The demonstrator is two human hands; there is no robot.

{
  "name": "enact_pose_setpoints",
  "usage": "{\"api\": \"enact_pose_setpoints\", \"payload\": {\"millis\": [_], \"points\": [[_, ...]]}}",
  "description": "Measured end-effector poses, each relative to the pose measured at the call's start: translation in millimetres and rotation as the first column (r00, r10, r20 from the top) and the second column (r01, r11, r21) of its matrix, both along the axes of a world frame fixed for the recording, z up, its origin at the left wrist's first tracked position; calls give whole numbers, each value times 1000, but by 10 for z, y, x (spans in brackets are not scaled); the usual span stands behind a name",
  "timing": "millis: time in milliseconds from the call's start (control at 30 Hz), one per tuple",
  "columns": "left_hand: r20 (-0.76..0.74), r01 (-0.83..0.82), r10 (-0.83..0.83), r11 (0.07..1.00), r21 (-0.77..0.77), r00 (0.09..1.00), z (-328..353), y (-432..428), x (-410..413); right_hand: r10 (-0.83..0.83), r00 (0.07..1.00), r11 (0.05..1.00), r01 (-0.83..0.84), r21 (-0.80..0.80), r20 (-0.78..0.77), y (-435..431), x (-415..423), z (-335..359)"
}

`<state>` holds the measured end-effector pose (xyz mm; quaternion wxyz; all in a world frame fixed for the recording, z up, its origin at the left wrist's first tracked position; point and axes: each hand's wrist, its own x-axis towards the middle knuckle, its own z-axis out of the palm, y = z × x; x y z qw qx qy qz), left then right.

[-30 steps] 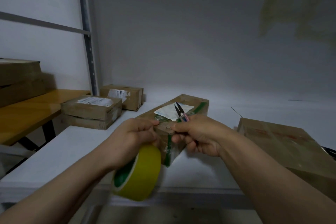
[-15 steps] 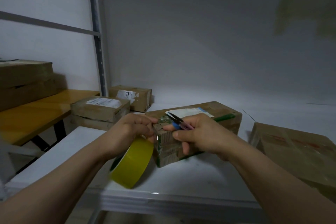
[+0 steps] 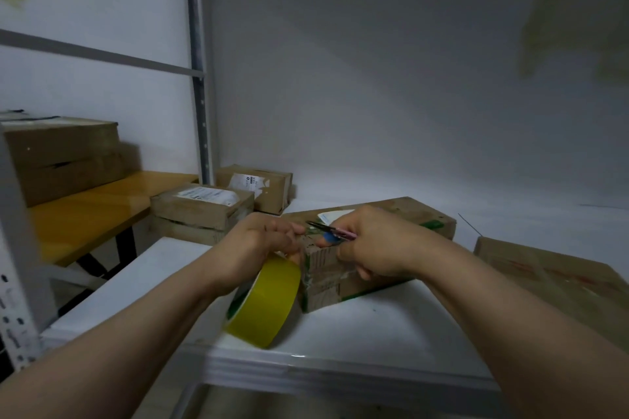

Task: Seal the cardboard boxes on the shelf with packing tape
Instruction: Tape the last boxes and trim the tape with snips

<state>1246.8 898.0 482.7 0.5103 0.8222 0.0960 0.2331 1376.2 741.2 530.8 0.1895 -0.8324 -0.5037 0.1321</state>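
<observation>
**A:** Where is the box?

**B:** The box (image 3: 401, 214) lies on the white shelf (image 3: 374, 326). Both hands are at its near end. It has green tape on it and a white label on top.

**A:** What is the left hand doing?

**B:** The left hand (image 3: 262, 241) has its fingers curled. Its grip is closed on the top of the tape (image 3: 269, 303), right at the corner of the box. The tape is a yellow roll. It hangs under the hand, and its low edge is down at the shelf.

**A:** And the right hand?

**B:** The right hand (image 3: 374, 245) has its grip closed on the scissors (image 3: 328, 231). They have black blades and pink and blue handles. The blades point at the left hand, just over the top edge of the box.

**A:** What else is near?

**B:** Behind the left hand sit two small boxes (image 3: 200, 211) with white labels. To the right of the right hand lies a big box (image 3: 544, 279). Far to the left of the left hand is a yellow surface (image 3: 85, 214) with stacked boxes (image 3: 61, 156) on it.
</observation>
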Motion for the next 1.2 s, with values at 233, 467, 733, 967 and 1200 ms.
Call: {"api": "enact_pose_setpoints", "payload": {"millis": [233, 467, 733, 967, 1200], "points": [[16, -38, 39, 998, -40, 999, 153, -141, -132, -45, 952, 960, 125, 249, -304, -118, 25, -172], [-39, -198, 201, 878, -435, 979, 320, -276, -96, 223, 741, 887, 115, 446, -634, -241, -125, -144], [86, -204, 330, 746, -634, 940, 589, -400, 328, 320, 707, 893, -2, 451, -631, -457, -6, -82], [0, -406, 455, 794, -453, 890, 484, -301, 397, 66, 795, 959, 116, 257, -604, -635, 10, -201], [57, -395, 450, 831, -392, 891, 373, -212, 387, -64, 799, 957, 220, 191, -598, -551, -60, -270]]}}
